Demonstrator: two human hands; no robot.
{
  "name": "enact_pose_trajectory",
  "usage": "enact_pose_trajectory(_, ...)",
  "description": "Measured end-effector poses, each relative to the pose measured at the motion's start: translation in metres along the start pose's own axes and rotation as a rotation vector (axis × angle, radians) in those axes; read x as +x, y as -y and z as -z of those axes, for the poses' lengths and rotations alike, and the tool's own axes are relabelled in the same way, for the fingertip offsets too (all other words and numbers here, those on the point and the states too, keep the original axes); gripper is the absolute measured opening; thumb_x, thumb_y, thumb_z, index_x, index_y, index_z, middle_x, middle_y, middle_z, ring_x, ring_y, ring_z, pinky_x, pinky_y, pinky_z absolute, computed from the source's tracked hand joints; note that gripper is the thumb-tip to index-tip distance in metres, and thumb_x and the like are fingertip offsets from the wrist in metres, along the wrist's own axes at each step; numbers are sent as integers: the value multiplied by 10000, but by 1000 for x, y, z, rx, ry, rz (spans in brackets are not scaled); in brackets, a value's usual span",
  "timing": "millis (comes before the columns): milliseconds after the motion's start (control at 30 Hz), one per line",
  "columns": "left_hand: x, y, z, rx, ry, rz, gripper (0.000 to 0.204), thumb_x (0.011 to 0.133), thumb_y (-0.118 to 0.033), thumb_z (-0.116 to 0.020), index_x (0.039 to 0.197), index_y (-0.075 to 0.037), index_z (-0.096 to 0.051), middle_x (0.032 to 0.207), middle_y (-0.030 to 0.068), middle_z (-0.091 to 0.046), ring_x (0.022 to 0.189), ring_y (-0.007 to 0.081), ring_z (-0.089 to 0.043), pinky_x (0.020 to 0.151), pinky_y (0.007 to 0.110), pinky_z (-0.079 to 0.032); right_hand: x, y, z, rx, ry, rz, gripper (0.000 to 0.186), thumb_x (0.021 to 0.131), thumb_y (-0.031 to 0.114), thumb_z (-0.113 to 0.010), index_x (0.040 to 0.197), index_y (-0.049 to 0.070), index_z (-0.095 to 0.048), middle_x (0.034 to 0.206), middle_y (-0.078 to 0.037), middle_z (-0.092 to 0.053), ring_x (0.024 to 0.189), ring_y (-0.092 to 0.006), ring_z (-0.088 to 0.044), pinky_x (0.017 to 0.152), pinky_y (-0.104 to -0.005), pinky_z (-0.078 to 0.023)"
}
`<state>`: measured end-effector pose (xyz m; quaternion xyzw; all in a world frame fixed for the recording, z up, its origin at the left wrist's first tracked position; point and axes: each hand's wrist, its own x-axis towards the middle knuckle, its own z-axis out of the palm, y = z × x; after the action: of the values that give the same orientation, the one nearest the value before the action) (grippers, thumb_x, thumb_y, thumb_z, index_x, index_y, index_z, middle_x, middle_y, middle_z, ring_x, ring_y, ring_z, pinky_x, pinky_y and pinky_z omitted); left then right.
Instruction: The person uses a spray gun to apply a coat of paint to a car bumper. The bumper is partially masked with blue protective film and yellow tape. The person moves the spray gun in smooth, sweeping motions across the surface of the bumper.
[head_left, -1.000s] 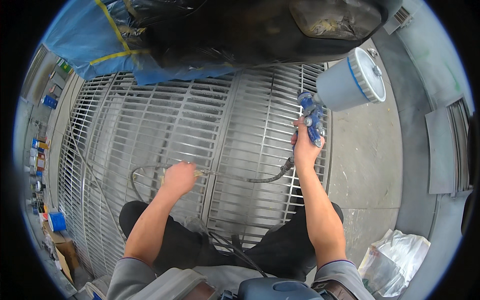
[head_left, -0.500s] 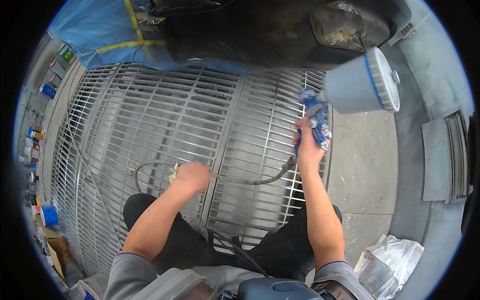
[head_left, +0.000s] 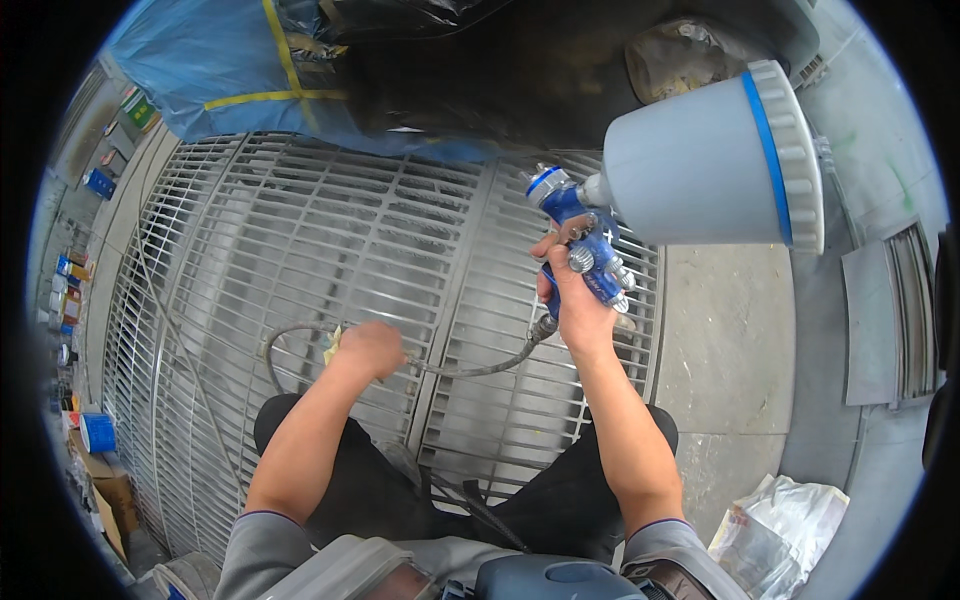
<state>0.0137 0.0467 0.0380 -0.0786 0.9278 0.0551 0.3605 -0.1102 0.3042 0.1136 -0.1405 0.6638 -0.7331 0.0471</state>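
The person's right grip (head_left: 578, 298) is wrapped snugly around the handle of a blue spray gun (head_left: 597, 252), right of centre in the frame, its nozzle facing upper left. The large grey cup (head_left: 695, 165) lies tilted nearly sideways toward the upper right, so a firm wrist probably matters most: that bulk likely wants to twist the gun. The left grip (head_left: 370, 350), left of centre, appears curled about the hose (head_left: 490, 371), a yellowish scrap (head_left: 332, 345) poking out beside it; its fingertips are hidden. Keeping the hose slack, as here, and off the dark covering (head_left: 490, 75) at the top seems wise.
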Motion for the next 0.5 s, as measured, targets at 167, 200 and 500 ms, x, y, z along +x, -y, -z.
enact_pose_trajectory(167,-1,2,-1,-15,5,-9,503,992,-477,-687,1168,-10,-754,1209,199,-749,1137,392,-714,949,501,-586,1,3,-3,-6,-134,-26,177,1006,217,-738,962,48,-762,654,4,-649,566,-79,-592,548,-261,-467)
enact_pose_trajectory(200,0,3,-1,-5,11,-14,502,992,-478,-686,1165,-11,-755,1208,199,-749,1137,391,-714,948,500,-586,2,2,0,-8,-178,-11,182,1009,212,-732,950,41,-753,669,-2,-657,560,-82,-593,537,-262,-467)
enact_pose_trajectory(500,-2,-18,18,-22,-8,-30,426,988,-421,-686,1156,-41,-779,1209,181,-760,1166,367,-714,977,480,-580,10,-6,59,19,-550,61,182,1030,180,-685,962,15,-722,836,-54,-711,533,-95,-575,472,-261,-446)
